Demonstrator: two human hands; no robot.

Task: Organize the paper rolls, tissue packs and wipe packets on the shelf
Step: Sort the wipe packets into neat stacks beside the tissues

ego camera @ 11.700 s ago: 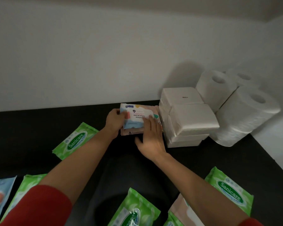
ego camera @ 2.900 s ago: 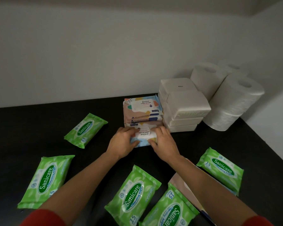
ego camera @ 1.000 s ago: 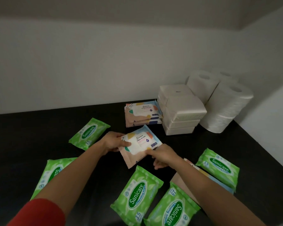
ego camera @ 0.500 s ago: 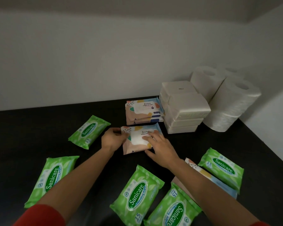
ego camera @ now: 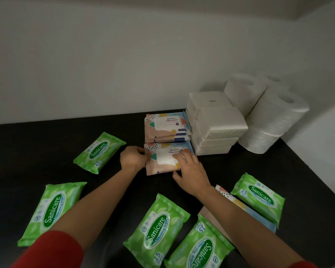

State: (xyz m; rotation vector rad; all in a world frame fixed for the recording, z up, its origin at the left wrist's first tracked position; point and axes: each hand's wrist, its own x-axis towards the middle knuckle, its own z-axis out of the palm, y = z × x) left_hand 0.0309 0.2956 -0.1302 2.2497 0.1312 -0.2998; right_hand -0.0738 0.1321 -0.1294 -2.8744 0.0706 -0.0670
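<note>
The left hand (ego camera: 133, 158) grips the left edge of a pastel wipe packet (ego camera: 162, 161) with curled fingers. The right hand (ego camera: 190, 170) lies on the packet's right half, its fingers stretched flat across the top and the thumb by the near edge. The packet lies flat on the dark shelf (ego camera: 37, 149), printed face up. It sits just in front of a stack of pastel wipe packets (ego camera: 165, 128) of the same design and is lined up with it; whether the two touch cannot be told. Right of that stack and against it stand the white tissue packs (ego camera: 219, 124), piled in layers, with their near bottom corner just beside the held packet. Beyond them, in the back right corner by the white wall (ego camera: 104, 64), the paper rolls (ego camera: 277, 115) stand on end, some set one on another. Loose on the nearer part of the shelf lie a green Sanicare packet (ego camera: 99, 151) left of the left hand, a second green packet (ego camera: 52, 211) beside the left forearm, a third green packet (ego camera: 159, 229) between the forearms, a fourth green packet (ego camera: 201, 248) at the near edge, and a fifth green packet (ego camera: 259, 198) to the right. Another pastel packet (ego camera: 238, 205) lies partly under the right forearm and the fifth green packet. Red sleeves (ego camera: 52, 250) cover the upper arms.
</note>
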